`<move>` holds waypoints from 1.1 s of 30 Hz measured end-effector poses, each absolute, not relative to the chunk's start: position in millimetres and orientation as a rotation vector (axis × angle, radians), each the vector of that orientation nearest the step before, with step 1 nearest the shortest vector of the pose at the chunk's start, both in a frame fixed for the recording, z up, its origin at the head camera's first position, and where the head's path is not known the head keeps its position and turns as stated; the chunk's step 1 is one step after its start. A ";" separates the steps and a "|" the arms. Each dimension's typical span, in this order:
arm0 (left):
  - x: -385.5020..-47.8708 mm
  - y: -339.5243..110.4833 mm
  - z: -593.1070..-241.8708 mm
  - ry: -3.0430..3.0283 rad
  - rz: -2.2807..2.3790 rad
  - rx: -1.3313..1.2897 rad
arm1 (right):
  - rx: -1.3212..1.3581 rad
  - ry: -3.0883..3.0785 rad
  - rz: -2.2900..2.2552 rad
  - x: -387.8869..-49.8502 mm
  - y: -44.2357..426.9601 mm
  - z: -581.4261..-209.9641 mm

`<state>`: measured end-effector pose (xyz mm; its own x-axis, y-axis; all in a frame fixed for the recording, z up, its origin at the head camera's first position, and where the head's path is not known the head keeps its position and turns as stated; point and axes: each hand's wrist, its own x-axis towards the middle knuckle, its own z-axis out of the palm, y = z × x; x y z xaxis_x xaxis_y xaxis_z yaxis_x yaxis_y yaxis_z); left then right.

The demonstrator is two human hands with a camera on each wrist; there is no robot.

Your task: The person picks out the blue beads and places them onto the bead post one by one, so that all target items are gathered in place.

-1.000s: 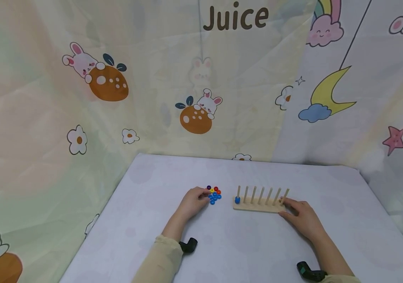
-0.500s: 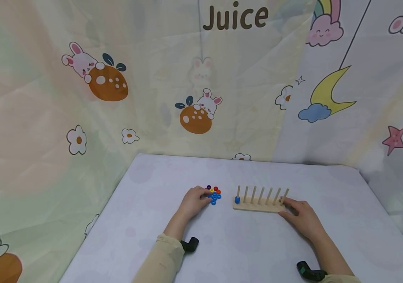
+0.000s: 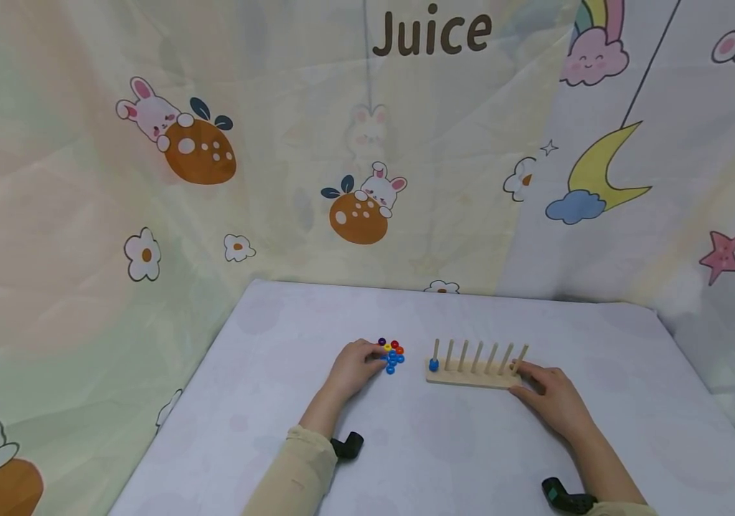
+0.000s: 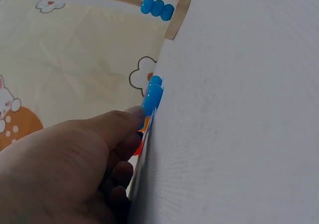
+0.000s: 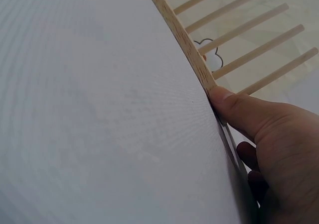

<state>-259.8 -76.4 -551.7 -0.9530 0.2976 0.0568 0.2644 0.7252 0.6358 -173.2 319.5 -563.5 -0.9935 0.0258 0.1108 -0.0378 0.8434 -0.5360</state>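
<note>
Beside a small cluster of loose beads (image 3: 393,356), blue, red, yellow, orange and dark purple, my left hand (image 3: 349,369) pinches a blue bead between thumb and index finger. The left wrist view shows the thumb tip of that hand (image 4: 65,159) against blue beads (image 4: 153,97), its other fingers curled below. A wooden pegboard (image 3: 470,378) with a row of upright pegs stands to the right. Blue beads (image 3: 434,365) are stacked on its leftmost peg, three in the left wrist view (image 4: 157,9). My right hand (image 3: 554,401) grips the board's right end, thumb along the front edge (image 5: 192,50).
Both things stand on a table with a white cloth (image 3: 444,451). Behind it hangs a printed curtain (image 3: 290,143) with rabbits, flowers and a moon. Black straps or devices are at the left wrist (image 3: 348,446) and right wrist (image 3: 567,497).
My left hand and the lowest blue beads beside it have shifted very slightly right. The right hand and the pegboard have stayed in place.
</note>
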 end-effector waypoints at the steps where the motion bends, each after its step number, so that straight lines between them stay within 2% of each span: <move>1: -259.4 -76.6 -551.3 2.863 1.068 0.460 | 0.007 -2.905 0.851 -172.9 319.4 -563.7; 12: -259.2 -74.7 -538.5 2.783 1.234 0.423 | 0.013 -2.893 0.855 -170.9 316.8 -564.7; 33: -264.9 -32.4 -475.7 2.711 1.256 0.710 | 0.016 -2.886 0.842 -171.3 318.5 -562.7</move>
<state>-264.9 -32.4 -475.7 -0.8907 0.4368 0.1262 0.3787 0.5591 0.7375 -171.3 318.5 -562.7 -0.9909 0.0277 0.1318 -0.0476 0.8437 -0.5348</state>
